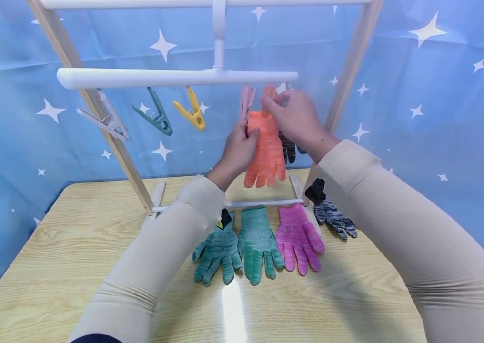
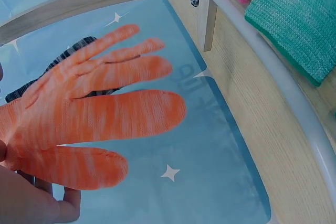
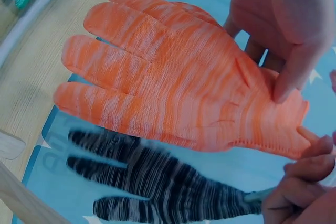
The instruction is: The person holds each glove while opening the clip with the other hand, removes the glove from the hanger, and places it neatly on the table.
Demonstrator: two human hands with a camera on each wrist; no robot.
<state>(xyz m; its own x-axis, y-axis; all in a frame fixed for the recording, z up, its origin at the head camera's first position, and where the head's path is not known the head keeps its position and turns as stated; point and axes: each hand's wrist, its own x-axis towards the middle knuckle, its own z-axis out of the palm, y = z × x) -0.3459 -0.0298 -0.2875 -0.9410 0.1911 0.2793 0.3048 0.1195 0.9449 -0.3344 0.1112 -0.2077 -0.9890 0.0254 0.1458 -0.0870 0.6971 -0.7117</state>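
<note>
starry blue backdrop [image 1: 430, 143]; left hand [image 1: 238, 150], narrow grip on orange glove [image 1: 266, 155]; right hand [image 1: 297, 118], narrow grip on orange clothespin [image 1: 269, 91]

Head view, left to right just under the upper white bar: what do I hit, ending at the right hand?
Grey clip, green clip, yellow clip, pink clip, orange clip, right hand.

Bright glare streak on table [image 1: 62, 267] (wrist views dimmer).
</note>
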